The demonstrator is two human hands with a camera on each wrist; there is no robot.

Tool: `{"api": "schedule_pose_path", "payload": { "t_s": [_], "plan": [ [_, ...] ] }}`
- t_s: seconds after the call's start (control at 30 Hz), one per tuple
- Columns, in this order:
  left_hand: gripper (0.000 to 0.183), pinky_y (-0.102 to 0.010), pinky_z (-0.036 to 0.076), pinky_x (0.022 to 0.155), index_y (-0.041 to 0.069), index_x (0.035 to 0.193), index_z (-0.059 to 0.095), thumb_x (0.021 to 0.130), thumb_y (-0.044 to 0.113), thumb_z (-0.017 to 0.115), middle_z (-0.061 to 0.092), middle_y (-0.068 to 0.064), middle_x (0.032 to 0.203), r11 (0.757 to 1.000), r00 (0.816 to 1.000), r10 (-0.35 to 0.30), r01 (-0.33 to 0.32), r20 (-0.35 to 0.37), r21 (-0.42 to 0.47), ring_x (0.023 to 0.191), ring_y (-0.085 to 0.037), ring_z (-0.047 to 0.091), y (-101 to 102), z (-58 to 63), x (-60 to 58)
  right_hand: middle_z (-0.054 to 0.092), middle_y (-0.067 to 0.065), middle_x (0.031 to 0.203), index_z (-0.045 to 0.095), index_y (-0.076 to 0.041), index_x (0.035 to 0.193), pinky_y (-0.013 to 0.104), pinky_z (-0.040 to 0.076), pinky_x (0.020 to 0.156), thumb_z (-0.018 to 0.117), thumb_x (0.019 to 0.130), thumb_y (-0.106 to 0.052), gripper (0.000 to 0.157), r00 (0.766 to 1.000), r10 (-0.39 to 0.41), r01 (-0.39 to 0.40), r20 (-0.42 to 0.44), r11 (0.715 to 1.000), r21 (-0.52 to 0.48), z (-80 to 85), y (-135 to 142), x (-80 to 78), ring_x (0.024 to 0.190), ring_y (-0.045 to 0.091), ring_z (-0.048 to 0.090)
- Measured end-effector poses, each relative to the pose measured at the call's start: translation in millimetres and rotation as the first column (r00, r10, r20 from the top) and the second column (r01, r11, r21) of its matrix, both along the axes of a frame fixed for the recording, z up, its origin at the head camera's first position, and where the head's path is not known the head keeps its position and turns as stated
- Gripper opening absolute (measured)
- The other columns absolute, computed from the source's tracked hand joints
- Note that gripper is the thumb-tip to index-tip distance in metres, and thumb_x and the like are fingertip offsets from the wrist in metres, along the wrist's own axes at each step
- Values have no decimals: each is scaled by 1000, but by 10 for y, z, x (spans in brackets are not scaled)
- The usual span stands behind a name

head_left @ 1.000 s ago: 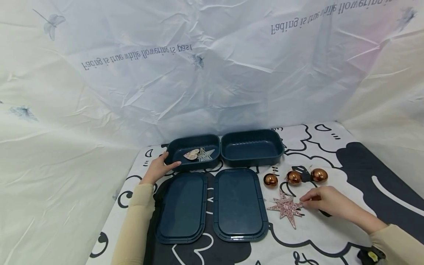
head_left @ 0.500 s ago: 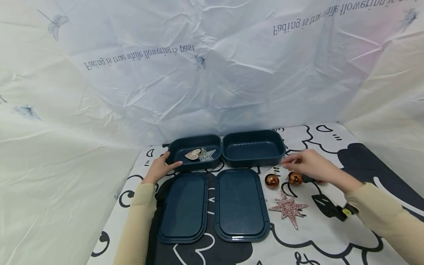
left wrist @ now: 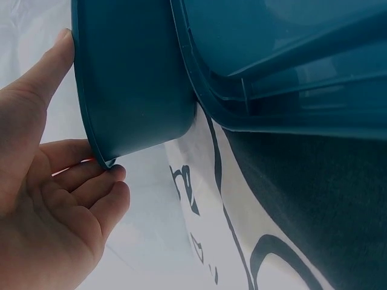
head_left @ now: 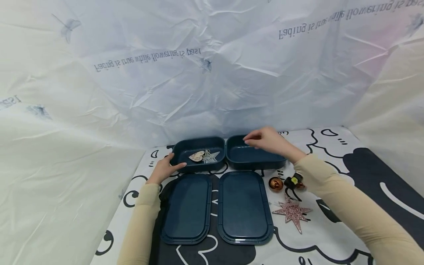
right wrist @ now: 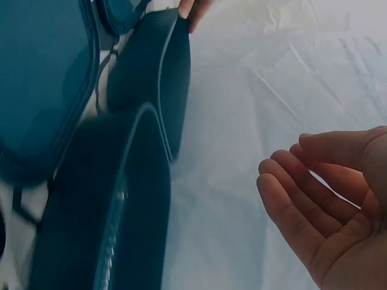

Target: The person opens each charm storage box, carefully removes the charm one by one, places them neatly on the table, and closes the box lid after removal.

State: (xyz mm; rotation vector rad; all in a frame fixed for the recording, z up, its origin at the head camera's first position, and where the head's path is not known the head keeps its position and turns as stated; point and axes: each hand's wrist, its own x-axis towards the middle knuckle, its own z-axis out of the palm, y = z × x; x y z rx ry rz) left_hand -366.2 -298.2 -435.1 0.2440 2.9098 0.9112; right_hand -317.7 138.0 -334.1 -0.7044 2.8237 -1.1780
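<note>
Above the open, dark-blue oblong box [head_left: 255,165] on the right hovers the right hand [head_left: 267,140], a narrow grip, thumb close to the loosely bent fingers. Over at the matching left box [head_left: 200,168], the left hand [head_left: 163,170] holds the near left corner; inside lie a pale patterned heart [head_left: 197,156] and a silvery star [head_left: 211,158]! Nearer, two flat dark-blue lids [head_left: 246,206] side by side. To their right, a pink glittery star [head_left: 293,212], and just beyond, shiny copper balls [head_left: 275,184], one partly hidden by the right wrist's black device [head_left: 293,181].
</note>
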Motion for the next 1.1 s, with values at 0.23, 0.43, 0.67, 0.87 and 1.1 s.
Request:
{"api": "schedule_pose_path", "payload": {
  "t_s": [0.23, 0.43, 0.67, 0.87, 1.1],
  "plan": [
    [100, -60, 32, 116, 1, 160, 22, 92, 60, 65, 22, -22, 164, 1000, 1000, 1, -1, -8, -12, 147, -42, 28, 25, 33, -11, 72, 12, 112, 68, -5, 131, 38, 60, 77, 61, 103, -22, 33, 999, 33, -32, 26, 999, -19, -97, -452, -244, 88, 19, 69],
    [99, -60, 32, 115, 1, 160, 22, 92, 59, 66, 22, -22, 164, 1000, 1000, 4, -4, -2, -15, 147, -42, 28, 29, 49, -2, 71, 13, 115, 63, -3, 136, 35, 60, 80, 60, 104, -20, 36, 996, 45, -43, 80, 999, -29, -168, -785, -424, 97, 24, 69],
    [101, -60, 33, 115, 2, 160, 22, 92, 61, 66, 23, -21, 164, 1000, 1000, 5, -5, 3, -13, 147, -42, 28, 24, 29, -9, 70, 14, 113, 60, -2, 139, 38, 59, 82, 60, 104, -20, 39, 992, 25, -22, 124, 999, -31, -217, -1111, -591, 94, 22, 68],
    [100, -60, 32, 115, 1, 160, 23, 92, 60, 66, 23, -22, 164, 1000, 1000, 12, -12, 4, -11, 147, -42, 28, 9, 41, 7, 69, 12, 118, 60, -2, 139, 34, 59, 79, 61, 103, -21, 41, 990, 32, -34, 139, 999, 15, -254, -1391, -667, 90, 19, 68],
    [106, -58, 35, 115, 3, 160, 23, 88, 68, 65, 24, -21, 164, 1000, 1000, 20, -20, 13, -12, 147, -41, 29, 1, 25, -36, 68, 14, 122, 60, -1, 139, 35, 57, 78, 61, 103, -21, 41, 990, 14, -25, 140, 997, 74, -339, -1637, -734, 90, 23, 68]
  ]
}}
